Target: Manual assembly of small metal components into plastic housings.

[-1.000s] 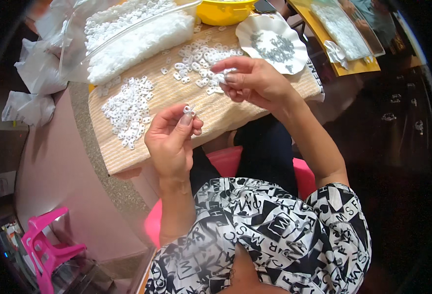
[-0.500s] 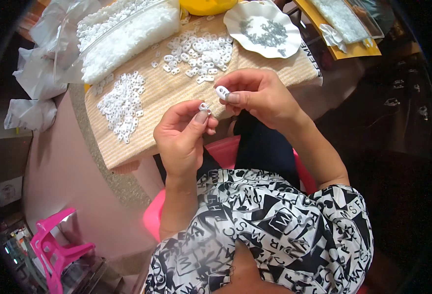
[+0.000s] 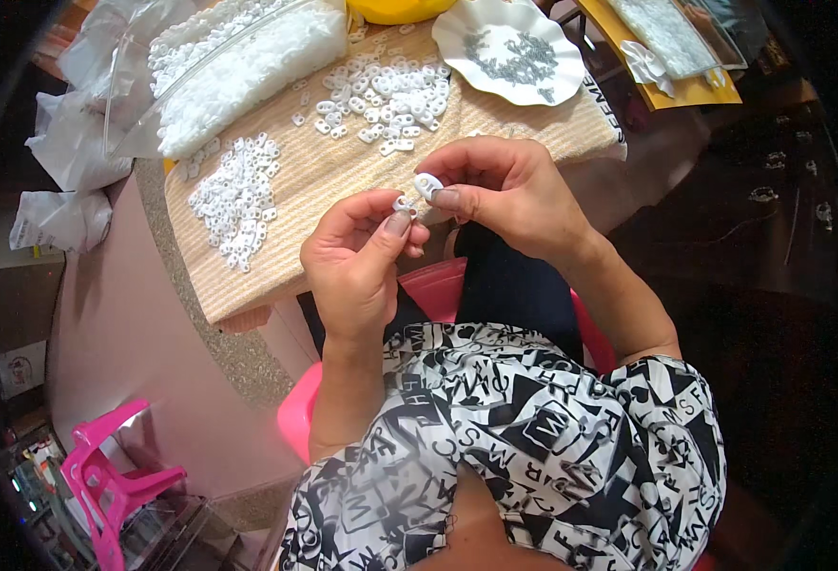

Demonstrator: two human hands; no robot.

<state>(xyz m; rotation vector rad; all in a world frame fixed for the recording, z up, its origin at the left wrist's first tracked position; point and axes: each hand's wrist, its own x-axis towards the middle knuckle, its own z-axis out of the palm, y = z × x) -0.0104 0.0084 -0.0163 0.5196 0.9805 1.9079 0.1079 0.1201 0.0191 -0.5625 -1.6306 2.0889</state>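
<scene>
My left hand pinches a small white plastic piece between thumb and fingertips. Close beside it, my right hand grips a larger white oval plastic piece with a hole in it. The two pieces nearly meet above the table's near edge; whether they touch I cannot tell. Beyond my hands lies a pile of white oval pieces. To the left is a pile of smaller white pieces. A white scalloped plate holds many small grey metal parts.
A striped beige cloth covers the table. Clear bags of white pieces stand at the far left, near a yellow container. At the far right, another bag of pieces rests on yellow material. A pink stool stands at lower left.
My right hand has turned slightly and brought the oval piece a little closer to the piece in my left hand. My left hand has shifted slightly right.
</scene>
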